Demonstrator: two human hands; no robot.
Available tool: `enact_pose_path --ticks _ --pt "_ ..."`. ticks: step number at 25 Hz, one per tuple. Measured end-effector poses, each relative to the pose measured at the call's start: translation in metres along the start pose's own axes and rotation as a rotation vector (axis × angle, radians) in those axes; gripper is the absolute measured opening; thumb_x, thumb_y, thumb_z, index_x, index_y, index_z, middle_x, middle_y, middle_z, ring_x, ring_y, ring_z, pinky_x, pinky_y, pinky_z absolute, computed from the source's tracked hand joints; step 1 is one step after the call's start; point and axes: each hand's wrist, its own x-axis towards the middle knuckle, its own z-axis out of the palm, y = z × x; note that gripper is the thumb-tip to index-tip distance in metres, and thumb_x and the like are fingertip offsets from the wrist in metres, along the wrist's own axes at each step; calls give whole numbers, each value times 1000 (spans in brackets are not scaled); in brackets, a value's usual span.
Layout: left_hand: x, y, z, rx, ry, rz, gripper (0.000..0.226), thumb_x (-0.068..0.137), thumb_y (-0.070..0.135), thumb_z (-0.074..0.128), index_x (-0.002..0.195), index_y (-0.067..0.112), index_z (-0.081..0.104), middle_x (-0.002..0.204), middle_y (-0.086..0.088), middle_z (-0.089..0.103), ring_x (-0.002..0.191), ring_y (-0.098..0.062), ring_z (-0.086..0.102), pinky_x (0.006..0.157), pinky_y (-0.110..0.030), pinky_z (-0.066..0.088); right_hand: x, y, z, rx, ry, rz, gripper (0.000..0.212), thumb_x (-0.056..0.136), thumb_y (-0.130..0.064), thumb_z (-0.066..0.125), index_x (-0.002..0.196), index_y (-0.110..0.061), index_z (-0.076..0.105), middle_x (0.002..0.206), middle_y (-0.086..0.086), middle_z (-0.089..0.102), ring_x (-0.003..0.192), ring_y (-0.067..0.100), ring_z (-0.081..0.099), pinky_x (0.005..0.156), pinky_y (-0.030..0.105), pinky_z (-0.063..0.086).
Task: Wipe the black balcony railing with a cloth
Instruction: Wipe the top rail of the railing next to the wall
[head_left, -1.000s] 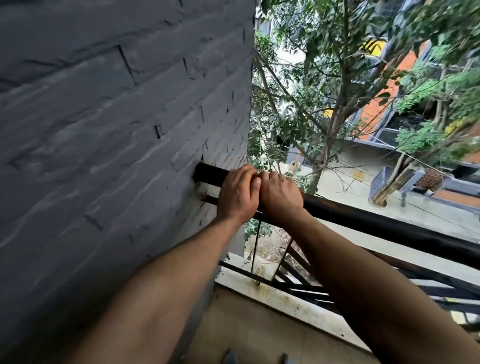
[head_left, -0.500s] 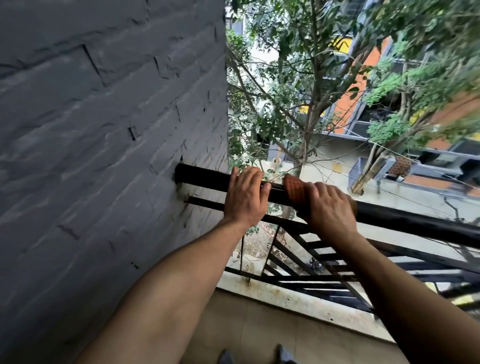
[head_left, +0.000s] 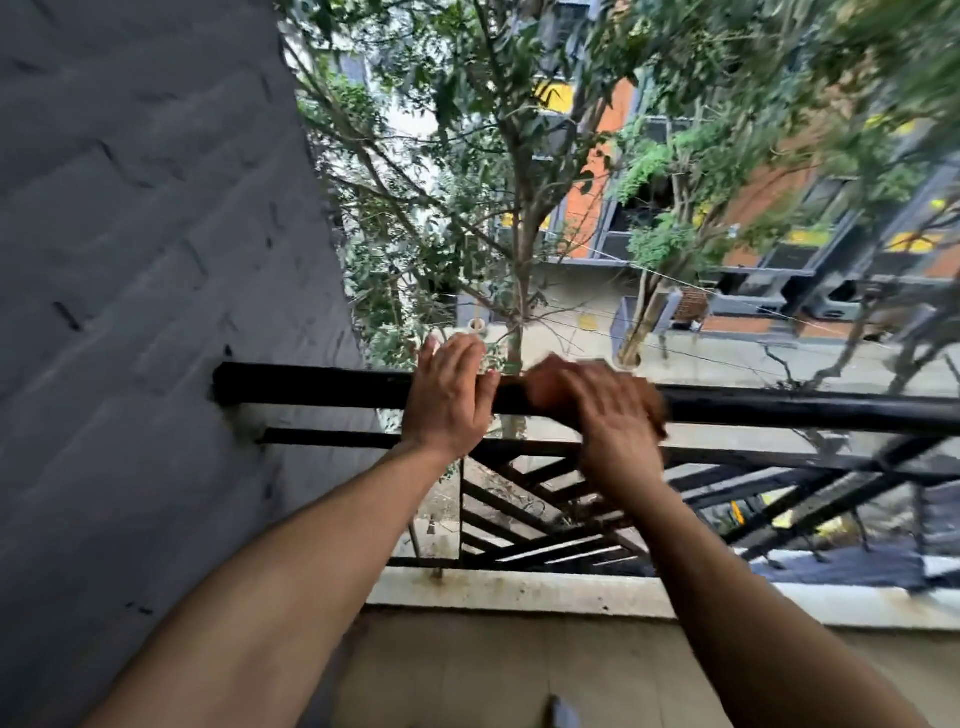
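Observation:
The black balcony railing (head_left: 311, 384) runs from the grey wall on the left across to the right edge. My left hand (head_left: 449, 397) rests over the top rail, fingers curled on it, holding nothing else. Just to its right, my right hand (head_left: 602, 410) presses a brown-orange cloth (head_left: 655, 408) onto the top rail; the hand is motion-blurred and covers most of the cloth, which peeks out at both sides. The two hands are a short gap apart.
A grey brick wall (head_left: 145, 260) fills the left side, where the rail ends. Thinner black bars (head_left: 727, 460) and diagonal slats run below the top rail. A pale ledge (head_left: 519, 590) lies under them. Trees and buildings stand beyond.
My right hand has slid the cloth rightward along the top rail, away from my left hand. The camera has swung so the rail looks level.

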Motion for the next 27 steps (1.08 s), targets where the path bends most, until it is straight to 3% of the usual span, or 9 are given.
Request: enact_pose_path --ticks 2,4,7,11,13,15,20,24,27 --pt "11 29 13 68 -138 23 63 105 50 20 137 9 53 143 -13 55 138 -27 45 126 -48 11 -3 17 -7 43 19 381 92 75 -1 56 158 -19 20 166 9 20 156 26 9 128 50 -3" --pt "21 64 26 89 -214 52 75 102 58 7 136 9 54 140 -13 58 135 -27 48 125 -51 13 -6 -3 3 74 56 317 88 81 -6 45 161 -15 12 169 10 10 157 24 -5 124 45 -16" --pt "42 108 44 65 -267 124 81 99 61 3 138 10 51 138 -12 59 133 -26 51 125 -51 12 -34 38 13 -3 48 -11 95 79 -10 56 162 -18 11 170 5 14 158 22 -2 127 45 -4" --pt "62 146 65 120 -432 163 91 93 68 -8 151 11 34 149 -13 50 142 -25 41 126 -49 5 -24 107 -4 79 89 474 92 75 -1 56 158 -16 21 165 9 23 156 27 9 128 46 -3" --pt "69 173 75 126 -453 180 85 97 65 -1 151 11 35 147 -14 51 141 -26 43 126 -48 6 -30 95 9 73 103 298 91 75 -4 53 160 -13 21 167 11 21 157 28 6 127 45 -8" --pt "72 197 84 136 -489 202 80 99 64 6 152 11 34 147 -14 51 140 -27 43 126 -48 9 -52 131 16 4 76 66 101 68 -2 68 159 -13 27 162 11 33 155 28 19 129 49 5" --pt "77 248 107 103 -491 248 80 99 66 9 151 12 35 147 -14 51 136 -29 47 122 -50 22 -54 221 -5 20 129 505 93 67 0 65 151 -13 27 157 13 31 152 29 17 127 49 11" --pt "88 301 137 32 -484 345 69 103 60 19 149 13 38 147 -12 50 131 -30 50 117 -47 31 -97 252 26 -67 65 98 99 69 -3 66 159 -8 24 167 12 19 155 31 14 125 52 21" --pt "88 335 152 -4 -491 370 69 102 60 23 147 11 40 142 -12 52 123 -31 54 107 -45 41 -99 351 -15 25 41 489 99 76 2 59 160 -17 9 167 6 8 156 24 4 128 50 8"
